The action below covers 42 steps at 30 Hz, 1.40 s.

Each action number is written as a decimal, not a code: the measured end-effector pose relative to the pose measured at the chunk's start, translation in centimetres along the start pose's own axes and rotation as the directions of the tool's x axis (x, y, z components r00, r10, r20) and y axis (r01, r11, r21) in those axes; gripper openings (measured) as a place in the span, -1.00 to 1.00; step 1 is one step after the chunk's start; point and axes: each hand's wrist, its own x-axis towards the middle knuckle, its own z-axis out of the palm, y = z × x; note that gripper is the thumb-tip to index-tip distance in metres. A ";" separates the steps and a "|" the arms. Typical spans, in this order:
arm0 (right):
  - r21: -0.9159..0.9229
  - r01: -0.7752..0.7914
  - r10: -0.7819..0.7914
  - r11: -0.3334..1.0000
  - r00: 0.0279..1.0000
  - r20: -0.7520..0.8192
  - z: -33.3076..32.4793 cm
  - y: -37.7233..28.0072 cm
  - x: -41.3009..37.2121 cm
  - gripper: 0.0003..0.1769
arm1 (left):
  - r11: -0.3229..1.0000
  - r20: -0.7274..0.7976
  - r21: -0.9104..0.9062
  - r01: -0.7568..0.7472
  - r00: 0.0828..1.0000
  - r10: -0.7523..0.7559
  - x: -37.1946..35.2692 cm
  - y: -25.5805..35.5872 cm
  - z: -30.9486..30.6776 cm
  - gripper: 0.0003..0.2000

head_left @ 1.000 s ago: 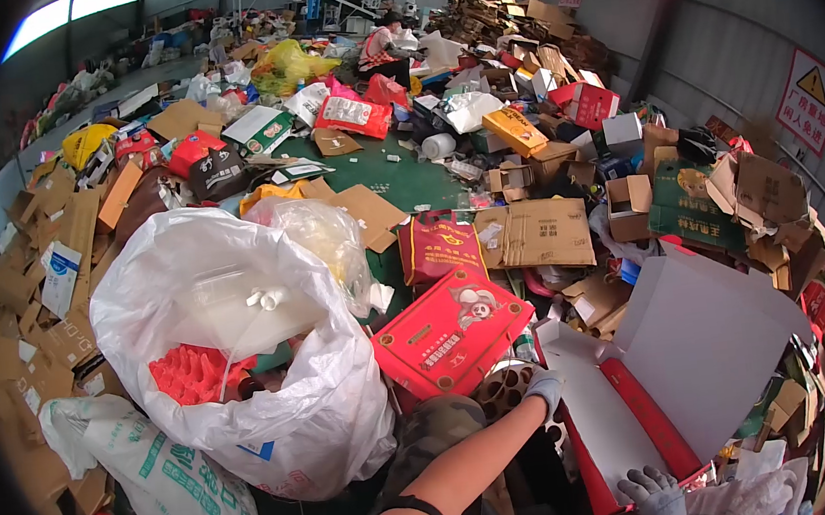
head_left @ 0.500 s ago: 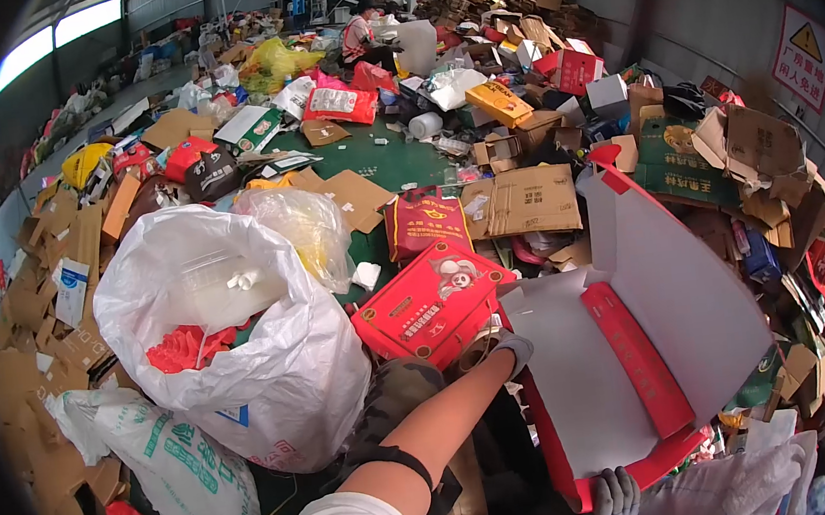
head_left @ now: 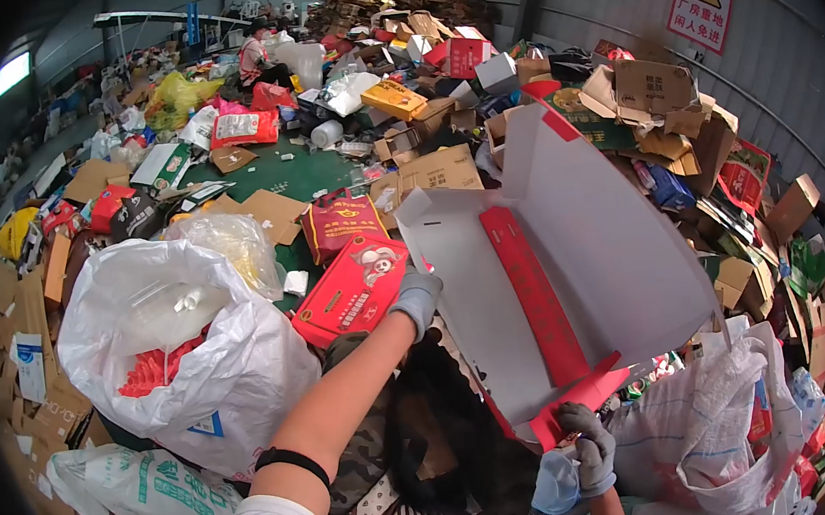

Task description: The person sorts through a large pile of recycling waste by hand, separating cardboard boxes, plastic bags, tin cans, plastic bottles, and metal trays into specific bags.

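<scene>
Metal wall (head_left: 602, 47) rises beyond and to the right of the open box (head_left: 457, 293), behind heaps of cardboard and bags. The open box, white inside with red edges, sits before the person, its tall lid (head_left: 600, 228) raised on the right and a long red strip (head_left: 537, 295) lying inside. Left of the open box stands a large white sack (head_left: 266, 394), its mouth wide, with clear plastic and something red (head_left: 155, 371) within. A pale woven sack (head_left: 687, 430) lies right of the open box's near end. Just beside the box's left wall is a red panda box (head_left: 351, 289), with a dark red bag (head_left: 341, 227) beyond it. The gloved left hand (head_left: 419, 300) is at the open box's left wall; whether its fingers are closed cannot be told. The gloved right hand (head_left: 590, 450) has its fingers curled on the red flap at the near end. Beside that hand is a pale blue item (head_left: 555, 484); whether it is held cannot be told.
</scene>
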 end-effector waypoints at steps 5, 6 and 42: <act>0.704 -0.340 0.732 0.623 0.570 -0.373 -5.1 8.1 -1.9 -0.53 | 0.952 0.114 -0.301 -0.048 0.990 0.086 -8.1 0.7 0.6 -0.55; 0.831 -0.380 0.809 0.406 0.573 -0.133 -4.6 6.4 -1.0 -0.48 | 0.963 0.101 -0.266 -0.039 0.993 0.068 -9.4 1.2 0.5 -0.54; 0.908 -0.141 0.734 0.395 0.643 -0.220 -2.6 13.3 -6.9 -0.21 | 0.843 0.417 -0.455 0.285 0.905 -0.081 -2.5 -3.9 1.9 -0.56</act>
